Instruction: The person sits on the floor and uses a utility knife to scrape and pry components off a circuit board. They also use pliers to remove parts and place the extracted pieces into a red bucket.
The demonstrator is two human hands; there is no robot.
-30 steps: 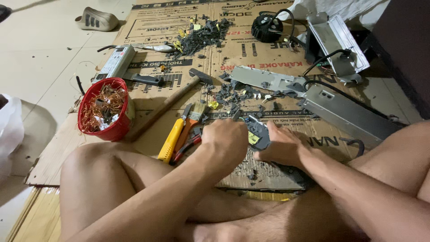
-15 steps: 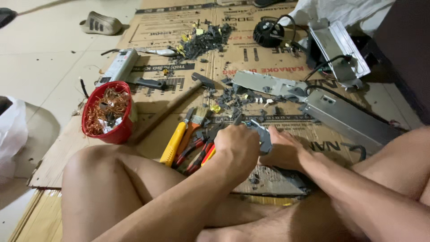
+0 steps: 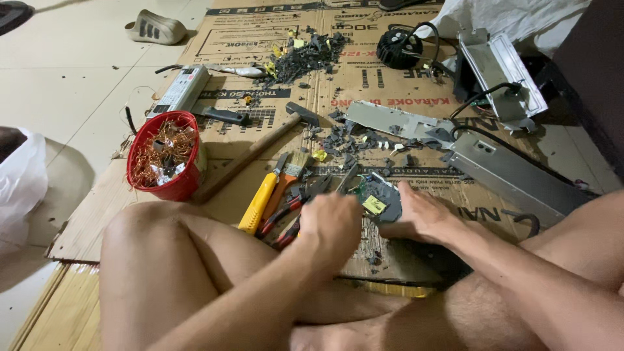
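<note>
Sitting on the cardboard sheet [image 3: 364,78], the person grips a small grey circuit board [image 3: 380,203] in the right hand [image 3: 422,214], fingers closed on its right edge. The left hand [image 3: 335,227], fisted just left of the board, hides whatever it holds. Far left, a red bowl [image 3: 146,188] contains copper wire scraps [image 3: 162,149].

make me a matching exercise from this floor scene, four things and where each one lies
Things:
1. red bowl
2. hammer
3. yellow-handled tool
4. black round part

Places:
A. far end of the cardboard, cable attached
B. just left of the left hand
C. left edge of the cardboard, full of copper wire
D. slanting between bowl and scrap pile

Pairs: 1-C, 2-D, 3-B, 4-A
</note>
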